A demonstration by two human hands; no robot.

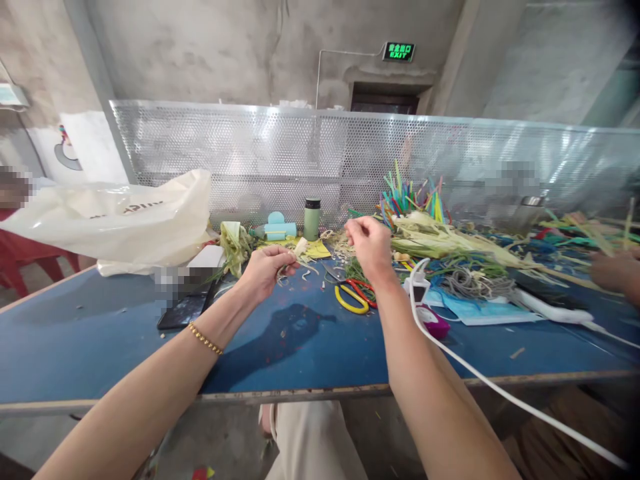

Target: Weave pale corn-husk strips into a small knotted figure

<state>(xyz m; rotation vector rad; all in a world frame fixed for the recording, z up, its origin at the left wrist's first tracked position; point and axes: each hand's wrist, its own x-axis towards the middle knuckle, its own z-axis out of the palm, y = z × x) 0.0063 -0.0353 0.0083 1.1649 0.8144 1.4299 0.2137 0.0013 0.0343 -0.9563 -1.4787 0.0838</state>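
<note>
My left hand (267,268) is closed in a pinch on a small pale bundle of corn husk (301,247), with thin strands trailing under the fingers. To its right, my right hand (369,243) is raised over the table, thumb and fingers drawn together. Whether a fine thread is between them I cannot make out. Beneath that hand lie scissors (353,297) with red and yellow handles. A crumpled green husk (235,243) sits behind my left hand, near a yellow sheet (316,250) scattered with scraps.
A phone (187,312) and a large cream plastic bag (115,220) are at left. A green flask (311,220) stands at the back. On the right are long husks (445,240), coloured strips (413,200), a face mask (493,312), a white cable (465,363) and another person's hand (617,270).
</note>
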